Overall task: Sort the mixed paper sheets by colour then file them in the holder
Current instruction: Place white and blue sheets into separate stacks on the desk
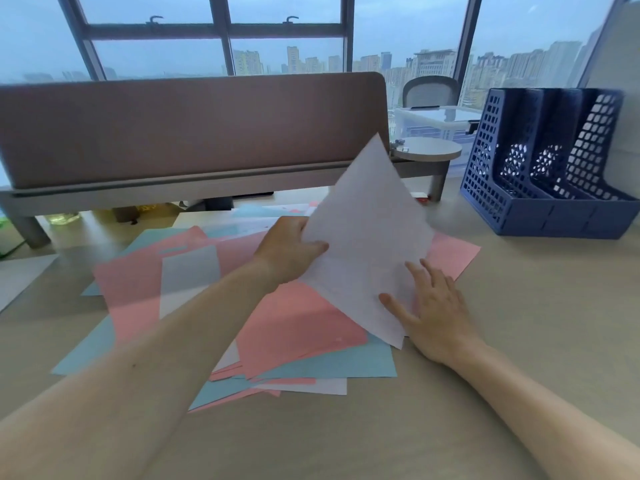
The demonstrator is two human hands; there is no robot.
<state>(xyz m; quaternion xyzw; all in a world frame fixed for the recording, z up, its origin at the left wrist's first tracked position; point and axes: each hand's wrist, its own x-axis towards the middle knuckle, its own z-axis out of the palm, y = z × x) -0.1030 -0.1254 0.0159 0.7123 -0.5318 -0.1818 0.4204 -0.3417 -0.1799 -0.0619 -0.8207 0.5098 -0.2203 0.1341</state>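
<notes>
A loose pile of sheets (298,323) is lying across the middle of the desk (519,306), in front of the partition screen (190,133) standing along the far side. The file holder (519,216) is sitting at the far right, well apart from the pile. A single sheet (370,237) is tilting up over the pile's right side, the left hand (287,251) pinching its left edge and the right hand (433,313) lying flat on its near corner.

An office on a high floor: a pale wood worktop (540,306) is backed along its far edge by a grey-brown fabric partition screen (194,129). A blue lattice file holder (485,161) stands at the far right corner, and pink, blue and white paper sheets (138,282) are spread across the middle. Beyond, a mesh-backed office chair (431,93) stands before tall windows (284,29) overlooking city tower blocks (433,64).
</notes>
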